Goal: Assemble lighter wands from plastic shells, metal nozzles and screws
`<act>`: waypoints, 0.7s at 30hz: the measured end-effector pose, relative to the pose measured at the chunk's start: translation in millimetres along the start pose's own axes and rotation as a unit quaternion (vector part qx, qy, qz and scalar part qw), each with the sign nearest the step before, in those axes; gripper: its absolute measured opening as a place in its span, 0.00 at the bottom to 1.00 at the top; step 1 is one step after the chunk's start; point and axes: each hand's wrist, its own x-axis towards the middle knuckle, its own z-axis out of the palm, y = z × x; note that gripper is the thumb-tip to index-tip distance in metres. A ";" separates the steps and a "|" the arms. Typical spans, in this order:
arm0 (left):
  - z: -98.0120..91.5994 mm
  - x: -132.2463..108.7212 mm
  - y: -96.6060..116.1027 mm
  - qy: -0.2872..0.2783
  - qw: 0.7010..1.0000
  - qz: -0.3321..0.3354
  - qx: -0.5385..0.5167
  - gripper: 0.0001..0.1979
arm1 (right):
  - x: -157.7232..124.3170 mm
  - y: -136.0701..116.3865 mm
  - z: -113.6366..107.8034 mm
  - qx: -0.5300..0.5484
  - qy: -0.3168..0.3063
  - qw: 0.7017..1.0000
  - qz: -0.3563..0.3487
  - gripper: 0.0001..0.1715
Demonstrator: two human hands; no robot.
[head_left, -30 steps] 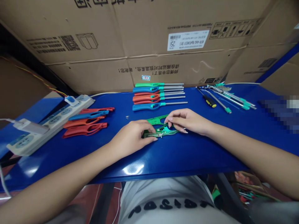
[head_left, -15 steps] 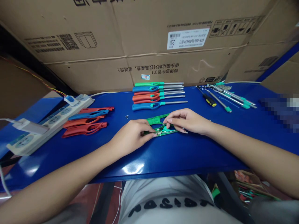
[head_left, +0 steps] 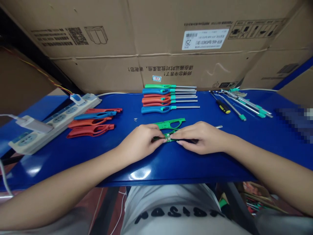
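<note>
A gas lighter (head_left: 168, 137) with an opened green handle lies low over the table, its small inner parts showing between my hands. My left hand (head_left: 146, 138) is closed on its left end, thumb and fingertips pinching the handle. From the other side, my right hand (head_left: 204, 137) has its fingers on the inner parts and its thumb at the near edge; it hides most of the lighter's right part. A metal tube tip (head_left: 219, 126) sticks out beyond that hand. Just behind lies the loose green handle half (head_left: 172, 124), partly covered by my left hand.
Assembled lighters (head_left: 158, 109) lie in a row at the back. Red, orange and blue handle halves (head_left: 91, 130) are stacked left, beside a power strip (head_left: 58, 120). Tiny screws (head_left: 135, 119) lie left of centre. A screwdriver (head_left: 223, 106) and metal tubes (head_left: 246, 106) lie back right.
My right hand has lowered from above the handle, with its fingers now farther left on the inner parts. My left hand keeps its grip. The view has shifted slightly.
</note>
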 end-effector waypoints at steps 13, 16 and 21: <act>1.0 -0.4 -2.3 0.001 1.000 0.002 0.013 0.07 | -4.3 3.6 5.2 -0.159 0.048 0.980 -0.110 0.16; 1.8 -0.7 -0.9 0.006 1.000 -0.001 0.014 0.06 | -5.1 2.7 6.4 -0.193 0.058 0.970 -0.135 0.16; 2.1 -1.4 0.7 0.000 1.000 -0.007 0.024 0.07 | -4.0 -1.6 7.2 -0.216 0.060 0.963 -0.148 0.17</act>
